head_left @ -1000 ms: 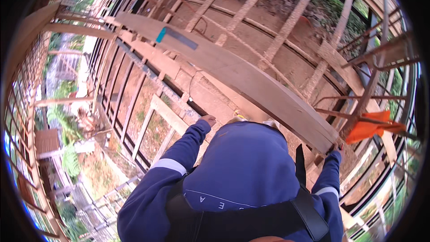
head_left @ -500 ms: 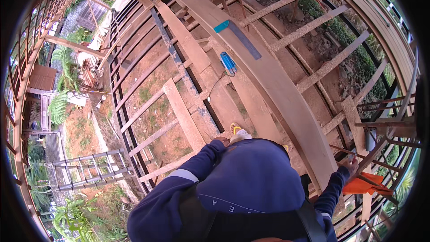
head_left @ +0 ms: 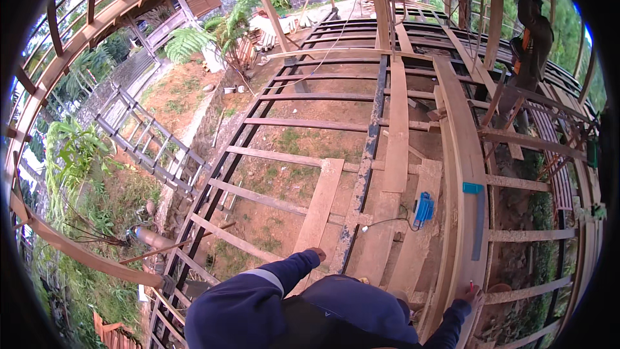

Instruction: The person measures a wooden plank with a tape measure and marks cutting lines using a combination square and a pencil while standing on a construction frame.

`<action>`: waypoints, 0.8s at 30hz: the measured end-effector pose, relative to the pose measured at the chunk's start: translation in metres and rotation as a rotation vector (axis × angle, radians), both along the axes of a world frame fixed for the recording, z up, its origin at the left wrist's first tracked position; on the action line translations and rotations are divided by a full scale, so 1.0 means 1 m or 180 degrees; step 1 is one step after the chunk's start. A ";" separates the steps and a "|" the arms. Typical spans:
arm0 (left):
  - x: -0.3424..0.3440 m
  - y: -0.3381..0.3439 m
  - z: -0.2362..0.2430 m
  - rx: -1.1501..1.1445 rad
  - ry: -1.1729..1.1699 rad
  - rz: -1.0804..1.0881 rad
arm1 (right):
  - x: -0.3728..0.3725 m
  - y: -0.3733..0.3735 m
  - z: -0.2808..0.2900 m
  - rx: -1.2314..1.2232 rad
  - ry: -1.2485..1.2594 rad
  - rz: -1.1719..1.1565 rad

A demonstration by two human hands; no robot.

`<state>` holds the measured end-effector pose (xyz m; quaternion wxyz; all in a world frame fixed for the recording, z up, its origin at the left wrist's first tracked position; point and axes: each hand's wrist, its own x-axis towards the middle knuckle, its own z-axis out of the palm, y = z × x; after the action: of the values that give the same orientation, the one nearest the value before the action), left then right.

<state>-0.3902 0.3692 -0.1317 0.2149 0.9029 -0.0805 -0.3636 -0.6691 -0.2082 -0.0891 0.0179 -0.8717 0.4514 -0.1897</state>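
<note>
My right hand [head_left: 476, 295] is closed round a slim red pencil-like stick [head_left: 471, 285], over the near end of a long, thick wooden plank [head_left: 462, 136]. Farther up that plank lies a try square [head_left: 478, 223] with a teal handle and a dark grey blade, its length along the board. My left hand [head_left: 318, 254] hangs at my side above a short loose board [head_left: 321, 201]; its fingers are too small to make out. Between my hands and farther off, a blue power tool [head_left: 423, 211] with a dark cord rests on the boards.
Open joists [head_left: 284, 152] span bare soil, with gaps between them. A dark-edged beam [head_left: 368, 174] runs lengthwise. Upright posts [head_left: 380, 6] stand ahead. At the far right another person [head_left: 535, 32] is beside a rail. A ladder-like frame [head_left: 152, 139] leans at the left.
My view has swung left and up, bringing the other person into sight. My right hand, still with the red stick, now lies over the plank instead of out beyond its right side.
</note>
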 end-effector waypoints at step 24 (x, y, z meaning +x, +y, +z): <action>0.099 -0.418 0.513 -0.6432 0.1221 -0.3348 | 0.043 0.011 0.034 0.0323 -0.0244 -0.0572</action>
<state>-0.2908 -0.0483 0.3808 0.6701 0.1039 -0.6668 -0.3091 -0.6258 -0.1972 -0.0548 0.0622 -0.8178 0.5358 -0.2005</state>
